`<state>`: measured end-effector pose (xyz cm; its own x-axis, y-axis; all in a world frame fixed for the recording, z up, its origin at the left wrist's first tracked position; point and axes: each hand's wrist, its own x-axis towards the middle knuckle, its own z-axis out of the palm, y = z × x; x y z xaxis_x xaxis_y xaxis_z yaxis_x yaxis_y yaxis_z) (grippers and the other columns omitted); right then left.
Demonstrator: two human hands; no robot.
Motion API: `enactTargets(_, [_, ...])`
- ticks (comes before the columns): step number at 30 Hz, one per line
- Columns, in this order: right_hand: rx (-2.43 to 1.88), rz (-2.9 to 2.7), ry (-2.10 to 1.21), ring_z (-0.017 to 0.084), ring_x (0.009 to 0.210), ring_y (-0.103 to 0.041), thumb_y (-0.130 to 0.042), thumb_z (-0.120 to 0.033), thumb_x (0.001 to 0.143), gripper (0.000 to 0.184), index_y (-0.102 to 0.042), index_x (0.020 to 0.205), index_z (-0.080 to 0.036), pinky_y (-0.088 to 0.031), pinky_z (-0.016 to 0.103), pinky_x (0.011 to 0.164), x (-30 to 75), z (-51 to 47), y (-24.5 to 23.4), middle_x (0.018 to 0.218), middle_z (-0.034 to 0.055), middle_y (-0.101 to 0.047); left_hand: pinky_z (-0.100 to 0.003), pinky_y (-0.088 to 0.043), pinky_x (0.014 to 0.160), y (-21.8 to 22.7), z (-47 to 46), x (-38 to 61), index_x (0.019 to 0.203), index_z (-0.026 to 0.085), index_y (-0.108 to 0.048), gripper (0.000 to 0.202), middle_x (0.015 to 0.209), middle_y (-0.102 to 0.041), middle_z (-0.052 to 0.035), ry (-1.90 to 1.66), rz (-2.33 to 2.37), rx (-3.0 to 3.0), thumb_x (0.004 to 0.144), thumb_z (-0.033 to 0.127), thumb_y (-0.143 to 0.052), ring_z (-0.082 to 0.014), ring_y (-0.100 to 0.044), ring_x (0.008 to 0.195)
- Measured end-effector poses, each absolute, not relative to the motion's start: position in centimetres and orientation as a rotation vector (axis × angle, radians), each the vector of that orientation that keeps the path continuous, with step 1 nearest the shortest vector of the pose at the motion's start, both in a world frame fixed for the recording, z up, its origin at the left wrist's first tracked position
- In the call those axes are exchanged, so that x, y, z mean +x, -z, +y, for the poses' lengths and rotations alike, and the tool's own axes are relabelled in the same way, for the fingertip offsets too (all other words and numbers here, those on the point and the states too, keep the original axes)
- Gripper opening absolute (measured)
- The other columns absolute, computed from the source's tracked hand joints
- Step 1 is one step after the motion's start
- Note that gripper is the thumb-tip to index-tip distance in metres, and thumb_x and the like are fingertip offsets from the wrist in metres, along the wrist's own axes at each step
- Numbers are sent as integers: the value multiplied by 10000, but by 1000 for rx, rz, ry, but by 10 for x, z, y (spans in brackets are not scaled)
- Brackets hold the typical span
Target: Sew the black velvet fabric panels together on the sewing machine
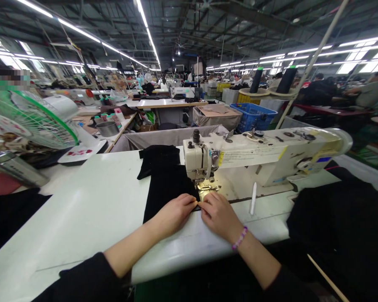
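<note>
Black fabric [168, 188] lies on the pale table to the left of the sewing machine [239, 155], its right edge running beneath the needle area. My left hand [179, 212] rests on this fabric, fingers closed in a pinch at its near right corner. Just right of it, my right hand [219, 212] pinches the same corner, the fingertips of both hands almost touching. The lit metal needle plate [208, 188] is just beyond my fingers. Exactly how the cloth is folded between the fingertips is hidden.
A white pen-like marker [253, 198] lies on the machine bed at right. More black cloth [340, 222] is heaped at the far right. At left stand a green fan [34, 113] and a steel flask [17, 167]. A blue crate [253, 116] and thread cones [286, 79] are behind the machine.
</note>
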<state>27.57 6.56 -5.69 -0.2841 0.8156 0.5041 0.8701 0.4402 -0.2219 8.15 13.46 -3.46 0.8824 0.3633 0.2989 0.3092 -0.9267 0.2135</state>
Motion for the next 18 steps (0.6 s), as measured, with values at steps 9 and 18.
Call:
enactTargets(9, [-1486, -2100, 196, 258, 933, -572, -639, -99, 873, 137, -703, 953, -191, -489, 421, 848, 274, 78, 50, 939, 80, -644, -349, -551, 965, 31, 176, 87, 1074, 144, -715, 291, 1094, -682, -128, -512, 577, 2846, 969, 122, -444, -220, -640, 1064])
enactTargets(18, [-1443, -1722, 355, 234, 940, -636, -516, -218, 991, 179, -659, 1096, -196, -495, 396, 885, 344, -12, 36, 1017, 90, -672, -383, -491, 1021, 35, 180, 92, 1156, 178, -700, 320, 1200, -677, -115, -518, 943, 2798, 1013, 234, -420, -228, -620, 1134])
